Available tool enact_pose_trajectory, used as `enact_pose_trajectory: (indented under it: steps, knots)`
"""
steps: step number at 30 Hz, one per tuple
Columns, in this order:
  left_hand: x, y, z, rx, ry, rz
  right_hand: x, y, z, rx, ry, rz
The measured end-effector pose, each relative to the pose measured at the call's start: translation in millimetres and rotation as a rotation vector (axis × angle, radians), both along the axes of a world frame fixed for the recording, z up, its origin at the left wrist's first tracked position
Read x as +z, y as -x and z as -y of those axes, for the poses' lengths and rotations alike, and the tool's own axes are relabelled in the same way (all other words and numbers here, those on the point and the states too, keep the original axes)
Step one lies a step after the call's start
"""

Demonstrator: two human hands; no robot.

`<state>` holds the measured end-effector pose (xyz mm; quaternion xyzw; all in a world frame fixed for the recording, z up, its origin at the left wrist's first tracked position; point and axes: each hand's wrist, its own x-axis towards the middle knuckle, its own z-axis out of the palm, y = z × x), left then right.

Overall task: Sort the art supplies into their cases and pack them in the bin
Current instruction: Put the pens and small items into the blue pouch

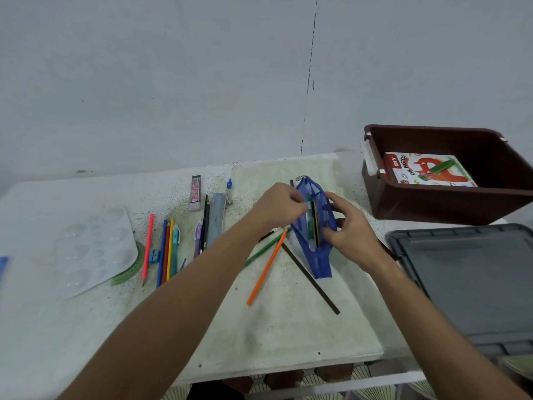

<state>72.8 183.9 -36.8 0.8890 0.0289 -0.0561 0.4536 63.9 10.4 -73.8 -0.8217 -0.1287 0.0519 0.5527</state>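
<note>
One blue mesh pencil case point(314, 226) stands open between the two hands near the middle of the table point(288, 327), with at least two pencils showing inside it. The left hand point(278, 207) pinches the case's left lip with curled fingers; the right hand point(350, 229) grips its right side, and both forearms reach in from the near edge. Just below the hands lie three loose pencils: one green point(264, 249), one orange point(266, 268), one dark brown point(310, 280). Well left of the left hand sit a row of about five coloured pencils point(163, 252), one ruler point(217, 219) and one clear palette point(92, 249). Beyond the right hand stands one brown bin point(432, 203) holding one oil pastels box point(427, 170); nearer, by the right forearm, lies one grey lid point(473, 284) at the table's right edge.
</note>
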Motion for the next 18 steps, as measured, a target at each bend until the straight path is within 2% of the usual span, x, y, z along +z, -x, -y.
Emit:
enact_pose_trajectory:
  steps: [3, 6, 12, 15, 18]
  knots:
    - [-3.1, 0.6, -24.7, 0.111, 0.032, 0.100, 0.5, -2.1, 0.1, -0.012, -0.003, -0.005]
    - [-16.6, -5.2, -62.6, 0.253, -0.250, 0.125, 0.5, -2.2, 0.2, -0.022, -0.004, -0.001]
    - [-43.3, -16.8, -118.6, 0.316, -0.636, -0.083, 2.1, 0.4, -2.8, 0.003, -0.043, 0.005]
    - [-47.0, -18.9, -121.1, 0.311, -0.717, -0.096, 3.0, 2.4, -6.9, 0.010, -0.067, 0.021]
    - [-51.0, -23.6, -119.3, 0.325, -0.708, -0.074, 1.6, 2.9, -10.1, 0.000, -0.079, 0.002]
